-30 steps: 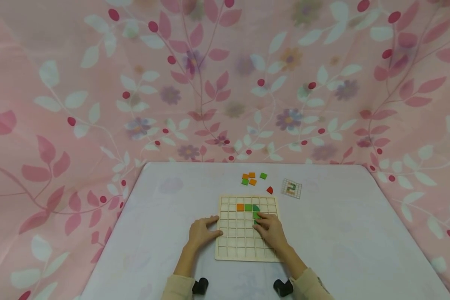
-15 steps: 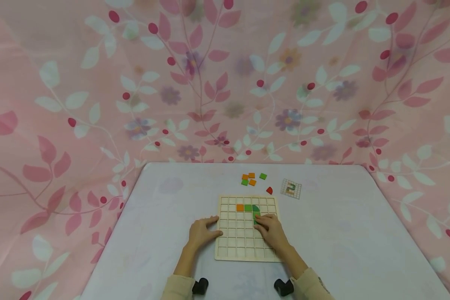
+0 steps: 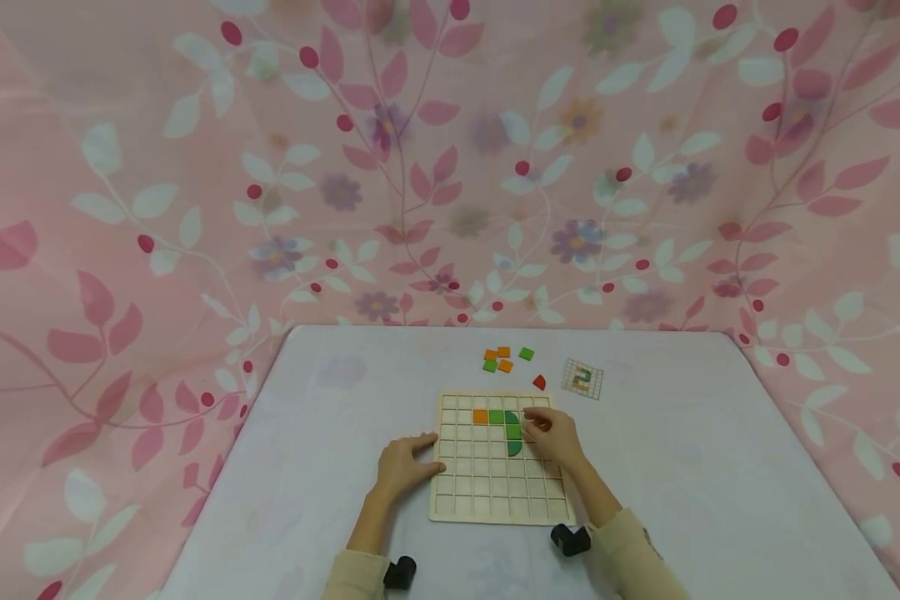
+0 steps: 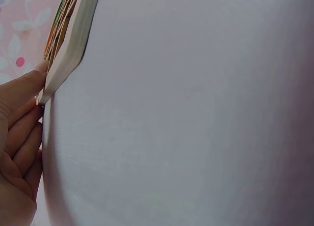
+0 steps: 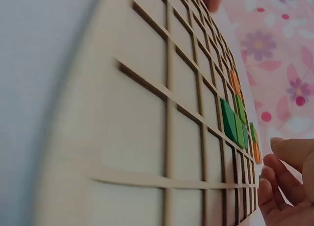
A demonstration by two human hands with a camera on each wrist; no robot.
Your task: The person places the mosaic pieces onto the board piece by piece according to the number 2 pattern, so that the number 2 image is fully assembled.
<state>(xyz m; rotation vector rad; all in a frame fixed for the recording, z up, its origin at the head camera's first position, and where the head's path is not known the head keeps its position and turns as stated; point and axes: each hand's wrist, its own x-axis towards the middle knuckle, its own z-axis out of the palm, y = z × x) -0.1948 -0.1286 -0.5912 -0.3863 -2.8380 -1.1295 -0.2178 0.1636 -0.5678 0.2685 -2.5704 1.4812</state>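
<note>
A pale wooden grid board (image 3: 480,479) lies on the table. Along its upper rows sit an orange square tile (image 3: 480,416), a green square tile (image 3: 497,416), a dark green quarter-round tile (image 3: 512,417), another green square tile (image 3: 513,432) below it, and a second dark green quarter-round tile (image 3: 514,448). At the board's left edge my left hand (image 3: 405,464) holds the rim, thumb on top and fingers against the side in the left wrist view. My right hand (image 3: 557,437) hovers over the board's right side, fingers loosely bent, nothing visible between them.
Beyond the board lie several loose orange tiles (image 3: 505,366) and green tiles (image 3: 527,354), plus a red quarter-round tile (image 3: 540,382). A clear gridded pattern card (image 3: 582,378) is at the right. White cloth covers the table (image 3: 690,467); a floral curtain hangs behind.
My right hand has let go of the lower green tiles and moved up and right, uncovering the lower quarter-round tile. My left hand stays at the board's edge.
</note>
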